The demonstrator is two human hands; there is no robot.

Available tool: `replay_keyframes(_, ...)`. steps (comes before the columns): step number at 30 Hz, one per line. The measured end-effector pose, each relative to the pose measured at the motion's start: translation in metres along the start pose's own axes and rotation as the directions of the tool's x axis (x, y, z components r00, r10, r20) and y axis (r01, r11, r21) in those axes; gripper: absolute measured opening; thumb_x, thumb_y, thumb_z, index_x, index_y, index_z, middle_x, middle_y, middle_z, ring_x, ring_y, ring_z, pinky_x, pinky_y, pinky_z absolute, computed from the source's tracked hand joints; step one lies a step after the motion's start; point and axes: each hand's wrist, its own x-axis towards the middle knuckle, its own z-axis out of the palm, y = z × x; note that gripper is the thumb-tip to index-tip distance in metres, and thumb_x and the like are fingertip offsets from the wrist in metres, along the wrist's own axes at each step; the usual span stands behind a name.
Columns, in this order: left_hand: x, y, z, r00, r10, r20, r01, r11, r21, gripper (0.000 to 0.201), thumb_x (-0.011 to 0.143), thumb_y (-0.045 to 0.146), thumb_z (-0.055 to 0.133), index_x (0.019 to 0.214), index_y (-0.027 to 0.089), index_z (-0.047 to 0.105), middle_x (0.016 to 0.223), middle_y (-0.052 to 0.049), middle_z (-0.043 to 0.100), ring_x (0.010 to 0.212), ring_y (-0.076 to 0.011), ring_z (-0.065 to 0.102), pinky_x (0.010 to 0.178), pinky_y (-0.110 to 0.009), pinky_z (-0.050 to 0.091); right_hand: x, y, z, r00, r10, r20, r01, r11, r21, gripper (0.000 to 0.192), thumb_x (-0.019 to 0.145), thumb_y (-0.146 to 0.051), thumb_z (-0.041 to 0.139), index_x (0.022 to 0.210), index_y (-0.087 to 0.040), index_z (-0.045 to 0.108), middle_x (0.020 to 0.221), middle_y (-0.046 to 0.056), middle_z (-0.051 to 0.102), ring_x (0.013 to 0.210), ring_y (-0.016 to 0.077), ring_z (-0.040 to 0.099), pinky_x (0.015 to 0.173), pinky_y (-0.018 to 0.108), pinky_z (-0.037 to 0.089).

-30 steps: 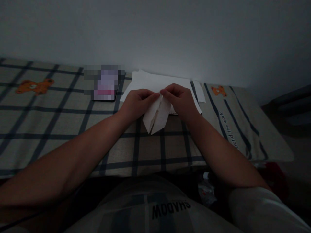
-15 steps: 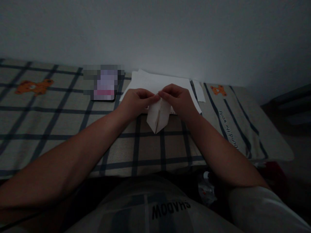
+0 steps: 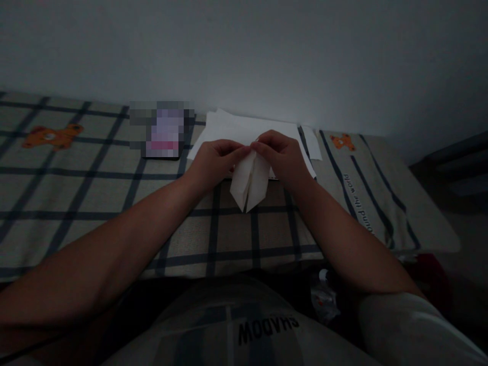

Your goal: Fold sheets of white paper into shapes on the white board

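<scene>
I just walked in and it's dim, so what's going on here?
A person's left hand and right hand meet, pinching a folded paper at its far end. Its two halves point toward the person, with a narrow gap between their tips. Behind the hands, white sheets lie on a checked cloth; a phone-like device lies to the left.

One folded paper (image 3: 259, 179), one phone (image 3: 166, 129), two bears (image 3: 52, 137)
</scene>
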Motion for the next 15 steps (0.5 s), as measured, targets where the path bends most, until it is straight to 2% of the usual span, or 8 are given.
replay_keyframes(5, -0.0015, 0.0002, 0.0002, 0.999, 0.047, -0.017, -0.046, 0.997, 0.056, 0.023, 0.08, 0.041, 0.076, 0.08, 0.018, 0.077, 0.071, -0.001, 0.069, 0.062, -0.0114, 0.056, 0.055, -0.023, 0.042, -0.0011, -0.0045, -0.0017, 0.997, -0.071, -0.005, 0.07, 0.992, -0.103, 0.034, 0.092, -0.049, 0.064, 0.073, -0.021, 0.06, 0.076, -0.001, 0.056, 0.077, 0.0139, 0.052, 0.071, 0.031, 0.042)
replay_keyframes(9, -0.0024, 0.0015, -0.0005, 0.998, 0.066, -0.021, -0.065, 0.996, 0.055, 0.025, 0.08, 0.042, 0.076, 0.079, 0.018, 0.076, 0.07, -0.001, 0.068, 0.062, -0.0121, 0.055, 0.057, -0.025, 0.042, -0.0012, -0.0039, -0.0012, 0.993, -0.116, 0.012, 0.117, 0.989, -0.089, 0.033, 0.092, -0.049, 0.063, 0.075, -0.021, 0.061, 0.077, -0.001, 0.056, 0.076, 0.0134, 0.052, 0.07, 0.03, 0.042)
replay_keyframes(12, -0.0021, 0.0017, -0.001, 0.996, 0.091, -0.028, -0.088, 0.993, 0.081, 0.024, 0.079, 0.041, 0.076, 0.077, 0.018, 0.076, 0.07, -0.001, 0.068, 0.065, -0.013, 0.056, 0.059, -0.026, 0.042, -0.0012, -0.0006, 0.0008, 0.996, -0.087, -0.018, 0.086, 0.994, -0.07, 0.033, 0.092, -0.049, 0.063, 0.075, -0.021, 0.061, 0.075, -0.001, 0.056, 0.075, 0.0132, 0.052, 0.069, 0.03, 0.042)
replay_keyframes(15, -0.0005, 0.0003, -0.0014, 0.995, 0.096, -0.039, -0.091, 0.99, 0.104, 0.022, 0.08, 0.04, 0.076, 0.077, 0.018, 0.075, 0.07, -0.001, 0.067, 0.066, -0.0135, 0.057, 0.059, -0.026, 0.042, -0.0012, 0.0019, 0.0022, 1.0, -0.002, -0.027, 0.001, 0.999, -0.039, 0.037, 0.095, -0.052, 0.058, 0.075, -0.021, 0.062, 0.075, -0.001, 0.058, 0.074, 0.0133, 0.053, 0.07, 0.03, 0.043)
